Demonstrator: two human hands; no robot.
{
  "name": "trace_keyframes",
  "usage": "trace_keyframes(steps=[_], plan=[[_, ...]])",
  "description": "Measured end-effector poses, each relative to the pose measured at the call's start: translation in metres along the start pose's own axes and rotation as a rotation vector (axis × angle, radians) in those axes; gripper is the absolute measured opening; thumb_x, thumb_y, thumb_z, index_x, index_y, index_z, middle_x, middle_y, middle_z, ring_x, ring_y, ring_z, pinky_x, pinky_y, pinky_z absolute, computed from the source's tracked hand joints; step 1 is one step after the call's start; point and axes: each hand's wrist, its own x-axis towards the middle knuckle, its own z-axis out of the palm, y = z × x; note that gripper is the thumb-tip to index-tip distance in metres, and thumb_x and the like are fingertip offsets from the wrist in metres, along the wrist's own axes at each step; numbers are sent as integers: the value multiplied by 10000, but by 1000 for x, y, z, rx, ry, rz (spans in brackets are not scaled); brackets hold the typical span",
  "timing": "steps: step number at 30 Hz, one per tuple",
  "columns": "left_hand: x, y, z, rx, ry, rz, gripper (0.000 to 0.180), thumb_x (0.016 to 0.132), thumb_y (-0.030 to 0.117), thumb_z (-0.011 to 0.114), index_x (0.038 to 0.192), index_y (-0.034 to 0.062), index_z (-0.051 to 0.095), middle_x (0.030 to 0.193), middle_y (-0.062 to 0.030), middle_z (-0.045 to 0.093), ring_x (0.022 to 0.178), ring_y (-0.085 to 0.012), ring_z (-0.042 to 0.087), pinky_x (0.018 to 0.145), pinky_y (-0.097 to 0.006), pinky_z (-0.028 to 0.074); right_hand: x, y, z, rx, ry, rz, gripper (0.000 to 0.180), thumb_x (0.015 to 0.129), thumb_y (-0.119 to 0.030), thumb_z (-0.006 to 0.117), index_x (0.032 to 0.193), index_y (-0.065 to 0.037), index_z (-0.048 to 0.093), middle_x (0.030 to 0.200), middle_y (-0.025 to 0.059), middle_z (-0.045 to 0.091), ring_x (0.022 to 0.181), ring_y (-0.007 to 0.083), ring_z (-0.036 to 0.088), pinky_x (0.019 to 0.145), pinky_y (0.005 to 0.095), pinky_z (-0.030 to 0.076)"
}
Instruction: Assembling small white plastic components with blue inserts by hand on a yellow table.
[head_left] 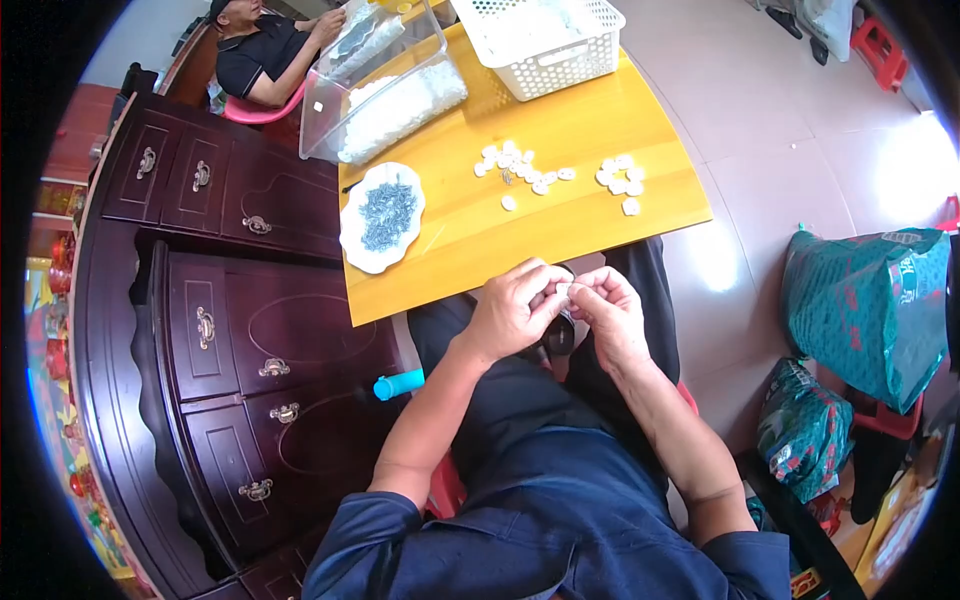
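Over my lap, just off the table's near edge, my left hand [512, 312] and my right hand [612, 318] meet with fingertips pinched together. Between them is a small white piece [563, 290], mostly covered by the fingers. On the yellow wooden table [450, 265] lie several small white plastic pieces [515, 165] in a loose cluster, and another group of white pieces [620, 180] sits to the right. A white scalloped plate [365, 258] at the left holds a heap of small dark metal parts [388, 212], too fine to tell whether screws or pins.
A clear plastic bin [320, 130] with many white pieces stands at the table's far left, beside a white perforated basket [560, 75]. Another person [265, 55] sits beyond. Dark wooden cabinets [270, 330] line the left; teal bags [865, 310] stand on the right.
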Motion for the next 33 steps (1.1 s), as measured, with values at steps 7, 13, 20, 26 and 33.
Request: trace_keyframes(steps=[7,13,20,26,33], plan=[[40,-17,8,119,171,-16,90,911,85,703,981,30,692,773,-69,653,621,-163,618,576,-296,490,0,-8,8,161,90,129,96,997,-121,601,1084,-81,615,942,35,696,799,115,658,754,247,529],[67,-22,32,312,189,13,248,899,156,698,1120,47,680,922,-125,701,754,-282,695,684,-376,563,-1,0,6,162,19,126,104,982,-71,601,1082,-46,595,969,65,689,806,108,639,748,236,527],[47,-33,9,254,322,-69,606,888,101,694,1456,88,484,832,-105,657,715,-289,665,672,-393,543,-4,7,11,63,-8,170,102,980,-48,595,1080,-56,612,961,61,701,799,113,645,746,233,524],[45,-72,-29,391,366,-185,611,946,120,595,1524,106,399,850,-141,666,738,-348,670,676,-455,533,-6,8,16,-41,-76,193,75,981,-52,600,1052,-58,626,963,56,703,807,106,643,749,227,517],[53,-80,-37,555,176,-167,483,942,147,549,1424,157,545,953,-177,668,825,-390,673,737,-496,549,-3,16,7,-189,-140,176,80,991,-93,604,1065,-64,610,954,59,707,810,111,648,752,249,520]])
